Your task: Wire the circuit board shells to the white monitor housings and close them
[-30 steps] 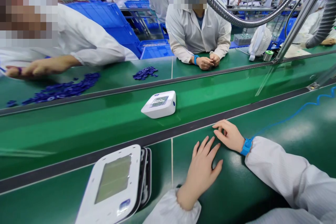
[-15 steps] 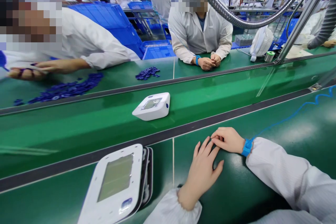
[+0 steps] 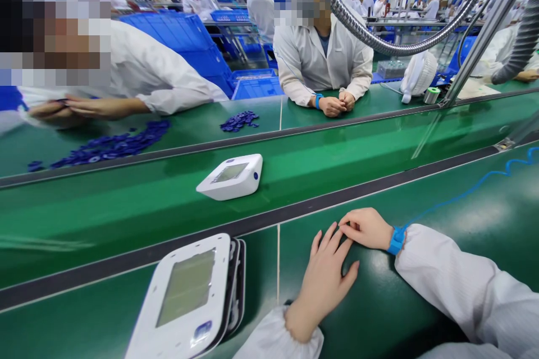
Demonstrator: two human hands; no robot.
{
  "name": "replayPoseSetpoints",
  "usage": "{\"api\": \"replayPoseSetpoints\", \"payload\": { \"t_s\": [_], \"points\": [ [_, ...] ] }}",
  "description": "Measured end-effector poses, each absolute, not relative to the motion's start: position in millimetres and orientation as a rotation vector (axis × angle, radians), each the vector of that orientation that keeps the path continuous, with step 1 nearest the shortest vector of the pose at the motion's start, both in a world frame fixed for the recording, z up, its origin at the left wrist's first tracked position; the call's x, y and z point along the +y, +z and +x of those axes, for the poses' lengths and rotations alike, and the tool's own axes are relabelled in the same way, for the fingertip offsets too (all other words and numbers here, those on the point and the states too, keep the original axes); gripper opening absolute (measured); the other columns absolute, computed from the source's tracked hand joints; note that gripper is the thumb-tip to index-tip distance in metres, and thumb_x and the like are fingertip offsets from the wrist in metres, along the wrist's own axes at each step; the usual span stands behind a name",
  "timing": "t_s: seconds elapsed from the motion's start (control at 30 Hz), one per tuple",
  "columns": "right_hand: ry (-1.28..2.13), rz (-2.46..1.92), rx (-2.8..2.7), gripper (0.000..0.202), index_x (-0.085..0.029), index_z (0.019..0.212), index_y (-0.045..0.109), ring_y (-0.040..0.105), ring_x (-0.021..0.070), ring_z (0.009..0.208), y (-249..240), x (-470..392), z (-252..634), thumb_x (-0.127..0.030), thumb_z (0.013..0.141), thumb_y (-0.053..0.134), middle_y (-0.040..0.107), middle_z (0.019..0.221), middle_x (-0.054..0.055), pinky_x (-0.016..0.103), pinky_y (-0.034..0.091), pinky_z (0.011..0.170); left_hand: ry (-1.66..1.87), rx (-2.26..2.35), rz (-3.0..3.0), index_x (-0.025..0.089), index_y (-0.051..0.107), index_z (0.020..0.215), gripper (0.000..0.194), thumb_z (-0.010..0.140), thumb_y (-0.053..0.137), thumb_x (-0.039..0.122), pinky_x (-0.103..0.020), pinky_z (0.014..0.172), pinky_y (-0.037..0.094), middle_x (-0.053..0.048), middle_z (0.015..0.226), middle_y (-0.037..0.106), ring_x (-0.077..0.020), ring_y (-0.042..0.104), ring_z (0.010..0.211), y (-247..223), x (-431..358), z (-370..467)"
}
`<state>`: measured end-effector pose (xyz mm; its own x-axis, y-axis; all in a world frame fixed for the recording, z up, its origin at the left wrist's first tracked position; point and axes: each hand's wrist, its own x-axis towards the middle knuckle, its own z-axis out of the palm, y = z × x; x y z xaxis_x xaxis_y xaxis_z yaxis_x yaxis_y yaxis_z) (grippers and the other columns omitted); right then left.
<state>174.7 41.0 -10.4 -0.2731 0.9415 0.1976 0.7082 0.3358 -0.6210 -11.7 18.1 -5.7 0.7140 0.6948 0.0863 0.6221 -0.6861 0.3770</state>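
My left hand [image 3: 324,283] lies flat on the green bench top with its fingers spread; no object is in it. Bent fingers of my right hand [image 3: 366,228] close over the left fingertips, and its wrist wears a blue strap [image 3: 396,240]. To the left of my hands, apart from them, rests a white device housing [image 3: 219,286] with a grey display [image 3: 186,287] and a dark-edged layer beneath it. Beyond, on the green conveyor belt [image 3: 337,165], sits a similar white device [image 3: 231,178] with a dark blue round spot on its side.
A blue coiled cord [image 3: 484,179] runs from the strap to the right. Across the belt, a pile of small blue parts [image 3: 113,143] and a smaller pile [image 3: 239,121] lie before two co-workers. A metal post [image 3: 475,39], flexible hose [image 3: 391,47] and white fan [image 3: 419,76] stand at right.
The white device on the belt has shifted left. At the far left, the co-worker's hands have moved closer together. My own hands keep their pose; the view has tilted slightly.
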Motion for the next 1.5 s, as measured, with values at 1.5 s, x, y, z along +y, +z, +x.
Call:
{"api": "replayPoseSetpoints", "payload": {
  "t_s": [1.5],
  "points": [
    [0.558, -1.385, -2.052, 0.012, -0.020, 0.091, 0.071, 0.062, 0.0119, 0.064, -12.1, 41.4, 174.9, -0.024, 0.091, 0.060, 0.070, 0.074, 0.000, 0.023, 0.046, 0.065, 0.396, 1.019, 2.622, 0.023, 0.053, 0.138, 0.050, 0.088, 0.056, 0.026, -0.065, 0.115, 0.034, -0.010, 0.146, 0.055, -0.0350, 0.042, 0.142, -9.4, 19.0, -12.9]
  ]
}}
